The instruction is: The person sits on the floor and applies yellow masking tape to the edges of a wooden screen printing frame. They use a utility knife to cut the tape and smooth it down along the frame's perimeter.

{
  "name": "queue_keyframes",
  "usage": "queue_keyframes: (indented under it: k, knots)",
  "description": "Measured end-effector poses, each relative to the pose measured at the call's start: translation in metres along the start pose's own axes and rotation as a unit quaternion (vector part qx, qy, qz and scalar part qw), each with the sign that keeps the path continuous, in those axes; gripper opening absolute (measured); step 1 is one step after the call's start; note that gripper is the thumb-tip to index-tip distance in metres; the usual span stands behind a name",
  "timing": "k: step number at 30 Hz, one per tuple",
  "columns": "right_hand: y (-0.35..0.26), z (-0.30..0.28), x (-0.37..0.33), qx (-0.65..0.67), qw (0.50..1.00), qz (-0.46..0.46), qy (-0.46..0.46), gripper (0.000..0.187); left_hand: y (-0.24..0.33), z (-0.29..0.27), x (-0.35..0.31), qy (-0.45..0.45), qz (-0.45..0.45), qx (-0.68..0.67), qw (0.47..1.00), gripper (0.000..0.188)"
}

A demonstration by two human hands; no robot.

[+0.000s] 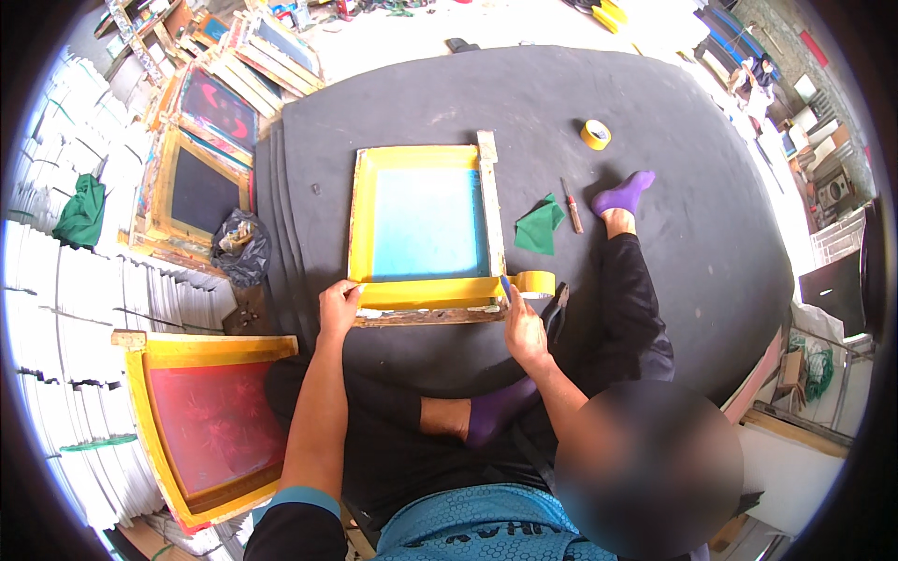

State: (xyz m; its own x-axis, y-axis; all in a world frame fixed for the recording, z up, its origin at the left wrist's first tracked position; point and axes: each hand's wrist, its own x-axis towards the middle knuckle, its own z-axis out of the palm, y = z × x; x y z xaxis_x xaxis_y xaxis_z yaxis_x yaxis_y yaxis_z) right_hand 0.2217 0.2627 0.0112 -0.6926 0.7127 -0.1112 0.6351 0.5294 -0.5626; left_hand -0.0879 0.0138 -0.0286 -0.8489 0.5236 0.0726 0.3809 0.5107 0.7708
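Note:
A wooden screen-printing frame (pixel 363 220) with light blue mesh lies in front of me, its inner borders covered in yellow tape. A strip of yellow tape (pixel 430 294) runs along its near side. My left hand (pixel 338 309) is closed at the near left corner, thumb and finger pinching the strip's left end. By the near right corner, my right hand (pixel 526 329) is closed on a slim blue tool (pixel 506 286) whose exact kind I cannot make out. Just right of it, the yellow tape roll (pixel 537 284) lies at the strip's right end. Pliers (pixel 558 313) with dark handles lie beside my right hand.
A green cloth (pixel 540 227), a knife (pixel 572 208) and a second yellow tape roll (pixel 595 135) lie on the dark mat (pixel 421 98). My purple-socked foot (pixel 622 194) is at the right. A red-mesh frame (pixel 217 421) leans at lower left, near white stacks (pixel 89 309).

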Motion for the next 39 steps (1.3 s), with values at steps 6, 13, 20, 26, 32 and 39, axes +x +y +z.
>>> queue_keyframes:
  k: [6, 13, 20, 26, 32, 39]
  knots:
    - [0.004, 0.007, -0.001, -0.024, 1.000, 0.009, -0.016, 0.055, 0.001, 0.001, 0.000, 0.002, 0.001, 0.006, 1.000, 0.016]
    - [-0.010, 0.000, -0.008, -0.108, 0.989, 0.047, -0.090, 0.061, 0.000, 0.003, 0.001, 0.004, 0.002, 0.003, 1.000, 0.015]
    - [-0.022, -0.013, -0.034, -0.111, 0.987, 0.059, -0.099, 0.063, -0.004, 0.003, 0.001, 0.010, 0.004, 0.006, 1.000, 0.016]
    - [0.005, -0.023, -0.031, 0.062, 0.984, -0.086, 0.145, 0.057, -0.004, 0.003, 0.000, 0.012, -0.006, -0.006, 1.000, 0.017]
    - [0.028, -0.055, 0.047, 0.016, 0.989, 0.053, 0.138, 0.059, -0.011, 0.006, 0.000, 0.024, 0.005, -0.022, 0.999, 0.015]
    - [0.054, -0.078, 0.076, 0.006, 0.995, 0.091, -0.033, 0.053, -0.017, 0.006, 0.001, 0.031, 0.002, -0.019, 0.999, 0.016]
